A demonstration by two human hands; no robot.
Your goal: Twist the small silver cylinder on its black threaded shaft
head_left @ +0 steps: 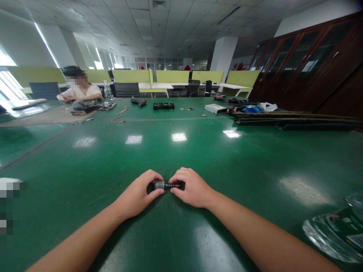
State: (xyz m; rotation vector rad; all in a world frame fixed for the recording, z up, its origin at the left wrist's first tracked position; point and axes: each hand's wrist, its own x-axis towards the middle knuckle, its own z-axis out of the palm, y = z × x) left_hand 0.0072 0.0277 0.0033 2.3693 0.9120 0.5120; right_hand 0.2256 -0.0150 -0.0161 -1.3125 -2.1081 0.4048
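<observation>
A small tool-like part (160, 184) with a grey cylindrical body and a thin dark ridged shaft lies sideways on or just above the green table (176, 155). My left hand (143, 192) curls its thumb and fingers round the grey body at the left end. My right hand (191, 187) has its thumb and fingers round the dark shaft at the right end. The fingertips of the two hands are a short gap apart, and the palms hide the part's outer ends.
A large clear bottle (334, 230) lies at the right front. Across the table are a black drill (138, 102), a black block (163, 106), a silver box (215, 108), a cord (118, 117) and long dark strips (283, 120). A person (82, 88) sits at the far left.
</observation>
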